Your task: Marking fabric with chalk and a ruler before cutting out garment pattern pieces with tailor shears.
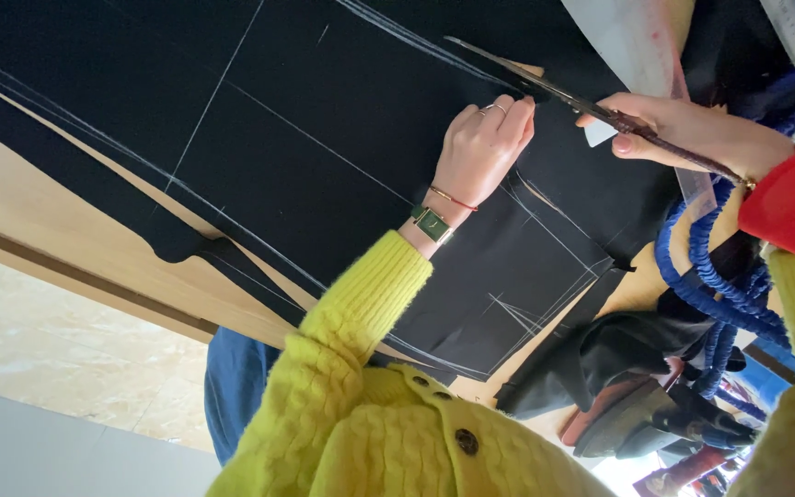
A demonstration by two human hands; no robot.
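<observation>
A person in a fuzzy yellow sweater (361, 405) leans over a wooden table (66, 239). A big piece of black cloth (305, 120) lies flat on it, with white chalk lines (232, 74) drawn across it to show where to cut.

The left hand (482, 147) presses down on the cloth, fingers close together and bent a little, right beside the cutting place. I think it sits there to keep the cloth from sliding or bunching up. There is a small green watch (432, 224) on that wrist.

The right hand (683, 129) holds long scissors (545, 85). Its fingers are wrapped tight around the handles. The blades point across the cloth, near the fingertips of the left hand, low and almost flat so they can follow a chalk line.

A clear ruler (641, 55) lies under the right hand. Thick blue cord (710, 276) and a dark bundle of cloth (618, 354) sit off to the side, out of the way.
</observation>
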